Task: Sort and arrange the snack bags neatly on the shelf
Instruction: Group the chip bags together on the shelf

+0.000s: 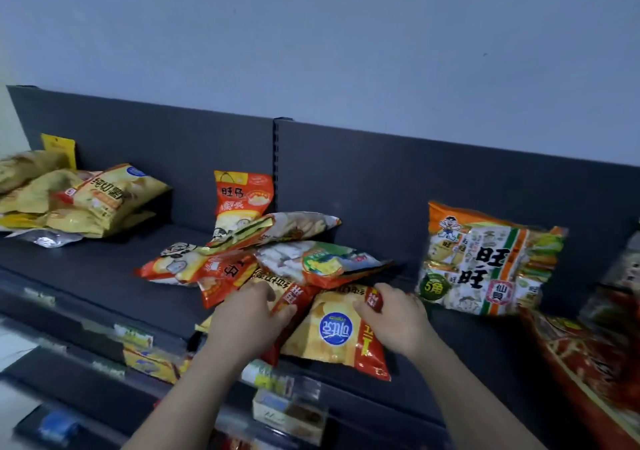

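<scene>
My left grip clasps the red-edged bag, my right grip pinches the yellow chip bag; I'd draw both toward six o'clock, clear of the pile.

— The shelf and its back panel?
— Dark grey, matt and smooth; they look like painted metal.
— And the bags?
— All thin plastic film. The yellow chip bag near the front is glossy and creased. The red-edged bag just left of it shines likewise. The big rice-cracker bag on the right is glossy and wrinkled. Far left, a silver bag looks like foil.
— The near edge?
— A clear, shiny plastic label strip. The wall is matt.
</scene>
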Motion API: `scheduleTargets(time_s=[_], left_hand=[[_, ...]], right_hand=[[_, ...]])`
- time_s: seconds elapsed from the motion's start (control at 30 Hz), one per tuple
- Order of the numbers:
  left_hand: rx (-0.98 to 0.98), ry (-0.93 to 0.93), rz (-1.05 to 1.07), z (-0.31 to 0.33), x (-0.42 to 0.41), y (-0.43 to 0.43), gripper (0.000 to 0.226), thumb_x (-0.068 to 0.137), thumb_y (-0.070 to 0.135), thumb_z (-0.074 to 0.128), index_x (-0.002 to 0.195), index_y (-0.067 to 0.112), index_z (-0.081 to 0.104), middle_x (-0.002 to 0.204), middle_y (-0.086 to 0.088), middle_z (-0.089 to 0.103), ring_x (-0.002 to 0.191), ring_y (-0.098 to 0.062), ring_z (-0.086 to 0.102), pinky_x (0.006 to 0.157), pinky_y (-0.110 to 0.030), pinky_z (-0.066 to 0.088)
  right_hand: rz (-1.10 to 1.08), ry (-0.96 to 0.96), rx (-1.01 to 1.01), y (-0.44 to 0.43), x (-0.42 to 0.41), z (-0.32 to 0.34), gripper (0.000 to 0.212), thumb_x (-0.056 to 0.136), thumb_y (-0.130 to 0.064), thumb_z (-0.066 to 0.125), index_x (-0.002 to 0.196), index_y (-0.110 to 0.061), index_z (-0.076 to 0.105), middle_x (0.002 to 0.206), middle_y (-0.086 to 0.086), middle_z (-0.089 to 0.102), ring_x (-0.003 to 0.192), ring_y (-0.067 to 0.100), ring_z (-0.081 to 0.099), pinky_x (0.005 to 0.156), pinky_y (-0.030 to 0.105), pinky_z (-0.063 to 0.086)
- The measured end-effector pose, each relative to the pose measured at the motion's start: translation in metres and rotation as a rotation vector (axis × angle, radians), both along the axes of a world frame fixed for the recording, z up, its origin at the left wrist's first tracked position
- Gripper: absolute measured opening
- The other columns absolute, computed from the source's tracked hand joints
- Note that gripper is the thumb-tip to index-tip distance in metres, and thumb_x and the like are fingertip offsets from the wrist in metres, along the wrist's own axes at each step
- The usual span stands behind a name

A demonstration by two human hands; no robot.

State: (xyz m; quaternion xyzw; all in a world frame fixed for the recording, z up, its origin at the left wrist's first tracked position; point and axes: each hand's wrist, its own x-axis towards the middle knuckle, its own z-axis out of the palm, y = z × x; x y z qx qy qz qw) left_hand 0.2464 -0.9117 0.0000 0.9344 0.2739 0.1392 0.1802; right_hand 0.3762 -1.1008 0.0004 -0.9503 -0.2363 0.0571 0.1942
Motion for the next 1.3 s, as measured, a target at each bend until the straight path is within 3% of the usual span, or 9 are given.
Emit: scheduleTargets(time_s=[0.13, 0.23, 0.3, 0.5, 0.57, 0.73, 1.03, 1.13, 1.3], left_hand=[[0.001, 0.066, -0.036, -0.026, -0.001, 0.041, 0.078, 0.081, 0.072, 0.053, 0.141, 0.023, 0.041, 0.137, 0.0, 0.05, 0.12, -0.024, 0.051, 0.093, -0.04, 0.05], [-0.052, 0.16, -0.061, -0.039, 0.003, 0.061, 0.1, 0.073, 0.081, 0.052, 0.149, 0.022, 0.026, 0.146, -0.005, 0.04, 0.131, -0.029, 0.04, 0.101, -0.043, 0.045], [-0.12, 0.217, -0.086, -0.045, 0.007, 0.07, 0.11, 0.068, 0.086, 0.051, 0.151, 0.02, 0.02, 0.149, -0.006, 0.036, 0.134, -0.03, 0.037, 0.103, -0.045, 0.042], [-0.231, 0.315, -0.111, -0.057, 0.014, 0.086, 0.124, 0.049, 0.096, 0.051, 0.152, 0.037, 0.012, 0.155, -0.008, 0.029, 0.139, -0.035, 0.032, 0.109, -0.054, 0.029], [-0.278, 0.303, -0.113, -0.058, 0.013, 0.09, 0.123, 0.044, 0.097, 0.051, 0.148, 0.043, 0.013, 0.148, -0.007, 0.04, 0.134, -0.035, 0.039, 0.107, -0.055, 0.031], [-0.152, 0.145, -0.154, -0.049, 0.007, 0.08, 0.1, 0.062, 0.078, 0.062, 0.143, 0.034, 0.024, 0.126, 0.0, 0.057, 0.12, -0.03, 0.049, 0.099, -0.045, 0.04], [-0.295, 0.06, -0.256, -0.037, -0.013, 0.045, 0.087, 0.063, 0.068, 0.072, 0.132, 0.029, 0.036, 0.105, 0.014, 0.061, 0.099, -0.016, 0.062, 0.09, -0.04, 0.051], [-0.234, 0.077, -0.251, -0.035, -0.023, 0.025, 0.092, 0.059, 0.075, 0.066, 0.133, 0.031, 0.035, 0.11, 0.012, 0.062, 0.1, -0.017, 0.062, 0.088, -0.04, 0.051], [-0.105, 0.061, -0.217, -0.025, -0.039, -0.003, 0.099, 0.065, 0.068, 0.07, 0.145, 0.028, 0.026, 0.122, 0.008, 0.06, 0.106, -0.019, 0.06, 0.088, -0.036, 0.05]], right_hand=[[-0.089, 0.059, 0.061, 0.02, -0.015, -0.025, 0.078, 0.077, -0.075, 0.046, 0.133, -0.02, 0.047, 0.128, 0.003, 0.059, 0.117, 0.024, 0.055, 0.105, 0.048, 0.038], [-0.171, 0.2, 0.112, 0.027, -0.027, -0.035, 0.099, 0.077, -0.071, 0.057, 0.154, -0.024, 0.014, 0.151, 0.008, 0.035, 0.13, 0.026, 0.046, 0.103, 0.041, 0.042], [-0.195, 0.251, 0.141, 0.029, -0.032, -0.038, 0.103, 0.078, -0.065, 0.062, 0.155, -0.03, 0.002, 0.153, 0.009, 0.031, 0.13, 0.026, 0.046, 0.096, 0.037, 0.045], [-0.244, 0.291, 0.331, 0.026, -0.05, -0.045, 0.09, 0.075, -0.055, 0.072, 0.146, -0.047, 0.017, 0.134, 0.0, 0.05, 0.109, 0.018, 0.054, 0.084, 0.033, 0.052], [-0.247, 0.293, 0.409, 0.025, -0.056, -0.045, 0.081, 0.073, -0.052, 0.075, 0.138, -0.051, 0.027, 0.124, -0.005, 0.056, 0.102, 0.013, 0.057, 0.083, 0.032, 0.054], [-0.253, 0.295, 0.488, 0.023, -0.067, -0.041, 0.071, 0.075, -0.045, 0.079, 0.132, -0.047, 0.037, 0.104, -0.022, 0.056, 0.091, 0.001, 0.058, 0.073, 0.025, 0.052], [-0.265, 0.309, 0.556, -0.02, -0.084, -0.038, 0.071, 0.073, -0.049, 0.079, 0.133, -0.047, 0.039, 0.108, -0.015, 0.062, 0.091, 0.007, 0.065, 0.077, 0.032, 0.058], [-0.254, 0.355, 0.583, -0.035, -0.092, -0.037, 0.078, 0.072, -0.047, 0.08, 0.137, -0.046, 0.036, 0.11, -0.016, 0.062, 0.093, 0.006, 0.065, 0.075, 0.027, 0.057], [-0.217, 0.312, 0.53, -0.05, -0.106, -0.031, 0.083, 0.072, -0.046, 0.081, 0.139, -0.049, 0.033, 0.109, -0.02, 0.057, 0.089, 0.005, 0.063, 0.07, 0.026, 0.058]])
